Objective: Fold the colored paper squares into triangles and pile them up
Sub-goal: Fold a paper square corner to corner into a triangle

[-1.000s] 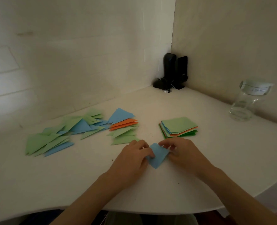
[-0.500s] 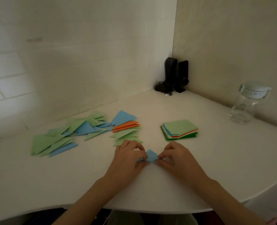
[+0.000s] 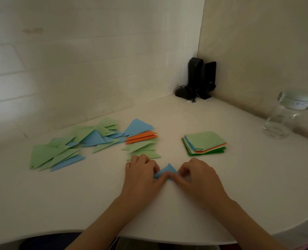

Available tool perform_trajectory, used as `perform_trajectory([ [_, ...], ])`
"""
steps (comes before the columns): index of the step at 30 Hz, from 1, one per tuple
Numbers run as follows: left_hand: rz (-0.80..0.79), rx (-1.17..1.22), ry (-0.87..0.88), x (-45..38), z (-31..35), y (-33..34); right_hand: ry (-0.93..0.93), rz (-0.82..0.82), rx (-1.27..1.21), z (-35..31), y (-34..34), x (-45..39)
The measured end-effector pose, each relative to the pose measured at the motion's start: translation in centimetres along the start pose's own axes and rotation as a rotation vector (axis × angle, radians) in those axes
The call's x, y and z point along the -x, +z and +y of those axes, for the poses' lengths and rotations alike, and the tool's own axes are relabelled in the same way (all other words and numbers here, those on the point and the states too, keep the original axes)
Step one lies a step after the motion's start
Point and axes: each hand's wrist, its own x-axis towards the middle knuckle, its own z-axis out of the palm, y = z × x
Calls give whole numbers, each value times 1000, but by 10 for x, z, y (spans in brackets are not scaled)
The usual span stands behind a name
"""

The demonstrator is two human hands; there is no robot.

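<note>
white table (image 3: 240, 177), l hand (image 3: 140, 175) & r hand (image 3: 199, 177) both pinching blue paper triangle (image 3: 167, 170), pressed flat

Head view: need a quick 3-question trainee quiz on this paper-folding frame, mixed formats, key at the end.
1. True or false: the blue paper under both hands is already triangle-shaped.
2. Which colour tops the stack of squares? A) orange B) light green C) blue
3. Fill in: the glass jar stands at the table's far ___ side.

Key:
1. True; the left hand and right hand press its lower edge.
2. B
3. right
</note>
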Motion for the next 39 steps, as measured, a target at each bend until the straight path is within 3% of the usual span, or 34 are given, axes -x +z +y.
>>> perform_trajectory([
  [8,-77,113,-53,-5,-3,-10,13,38,-104,3,3,2],
  [17,-181,241,-53,-9,-12,-29,31,-84,-288,9,-13,0],
  [23,-147,115,21,2,11,-22,25,-50,-260,7,-10,3],
  [28,-283,-41,-89,-2,40,-22,35,-14,-239,3,-6,8],
  [32,-365,58,-178,-16,35,-27,55,-10,-248,3,-7,8],
  [39,-324,257,-166,-17,23,-24,38,49,-307,7,-10,13],
])
